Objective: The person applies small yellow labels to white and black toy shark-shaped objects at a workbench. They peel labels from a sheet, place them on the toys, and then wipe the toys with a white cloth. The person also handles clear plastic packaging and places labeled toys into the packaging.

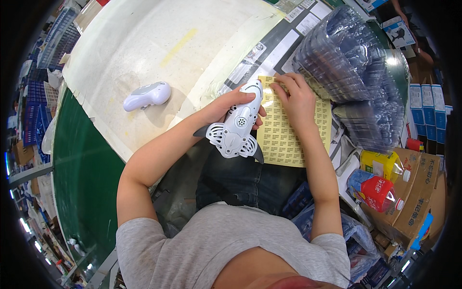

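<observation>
My left hand (236, 104) grips a white and grey plastic toy shark (240, 124), its underside with screws and round speaker holes turned up. Under and beside the toy's snout lies a yellow sheet of small printed stickers (288, 144). The fingertips of my right hand (292, 92) are at the sheet's upper part, thumb and forefinger close together; whether a sticker is between them cannot be made out. A white remote control (148, 95) with a grey face rests on the pale table covering to the left.
Stacked clear plastic trays (335, 61) stand right of the sheet. Beyond them are a yellow-labelled bottle (380, 164), a red-labelled bottle (375, 189) and a cardboard box (415, 195). At the upper right, another person's hand is by a printed box (399, 32). The table's curved edge (97, 123) lies left.
</observation>
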{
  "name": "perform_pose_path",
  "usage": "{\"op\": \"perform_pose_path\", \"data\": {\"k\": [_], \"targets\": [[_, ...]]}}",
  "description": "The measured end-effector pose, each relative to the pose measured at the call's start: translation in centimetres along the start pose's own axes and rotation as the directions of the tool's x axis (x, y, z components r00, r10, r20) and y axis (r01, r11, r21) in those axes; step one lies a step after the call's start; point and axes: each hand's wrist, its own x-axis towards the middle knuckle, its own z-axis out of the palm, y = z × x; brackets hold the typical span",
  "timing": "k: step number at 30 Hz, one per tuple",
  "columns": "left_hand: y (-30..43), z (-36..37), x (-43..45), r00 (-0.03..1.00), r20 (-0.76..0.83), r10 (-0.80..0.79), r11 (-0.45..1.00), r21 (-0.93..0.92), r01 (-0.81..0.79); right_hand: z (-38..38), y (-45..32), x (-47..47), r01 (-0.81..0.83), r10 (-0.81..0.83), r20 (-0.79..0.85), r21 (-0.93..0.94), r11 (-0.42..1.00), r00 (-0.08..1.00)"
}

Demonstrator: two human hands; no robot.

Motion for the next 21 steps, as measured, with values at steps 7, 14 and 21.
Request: {"op": "perform_pose_path", "data": {"k": [7,14,21], "targets": [[0.08,0.16,-0.11,1.0,-0.016,-0.006,1.0,-0.003,0.006,-0.35,-0.41,0.21,-0.004,0.005,0.033,-0.042,0.999,0.999],[0.14,0.2,-0.12,1.0,-0.014,-0.002,1.0,0.001,0.002,-0.3,-0.22,0.25,0.045,-0.044,0.013,-0.024,0.999,0.999],[0.21,0.29,-0.16,1.0,-0.01,-0.006,1.0,0.001,0.006,-0.29,-0.26,0.2,0.04,-0.04,-0.01,-0.024,0.999,0.999]]}}
